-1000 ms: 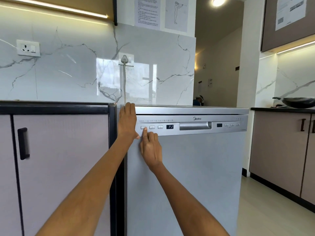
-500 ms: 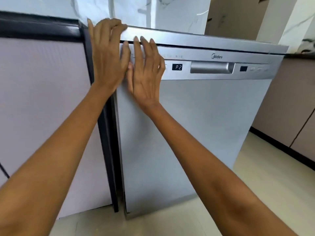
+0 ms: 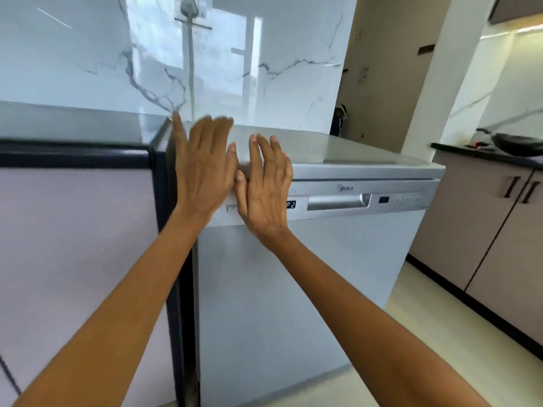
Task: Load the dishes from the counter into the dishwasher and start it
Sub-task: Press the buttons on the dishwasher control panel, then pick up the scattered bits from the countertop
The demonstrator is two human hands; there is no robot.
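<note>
A marble-patterned wall (image 3: 279,69) is filling the background, with a grey cable (image 3: 191,69) hanging down it from a wall socket (image 3: 192,10) at the top edge. At the far left, a pale cabinet front (image 3: 73,245) is seen under a dark-edged table (image 3: 73,124). Just right of that, the left hand (image 3: 202,165) is being held up with its fingers (image 3: 219,133) straight and together, blurred at the tips, and nothing is being gripped by it. Whether it is touching the top left corner of the dishwasher (image 3: 293,274) cannot be told. Right beside it, almost touching, the right hand (image 3: 264,189) is being held flat over the left end of the control panel (image 3: 361,198), its fingers extended and slightly spread, the tips reaching up over the front edge of the machine's top; nothing is being held here either. The dishwasher is standing closed between the pale cabinet and the floor gap to the right, directly behind and below both hands. On the panel, just right of the right hand, a small display (image 3: 291,204) is showing "P2", followed by the recessed door handle (image 3: 338,201) and a row of small buttons (image 3: 407,198). At the far right, a dark pan (image 3: 517,143) is lying on a black table (image 3: 484,155) above beige cabinets (image 3: 499,230).
</note>
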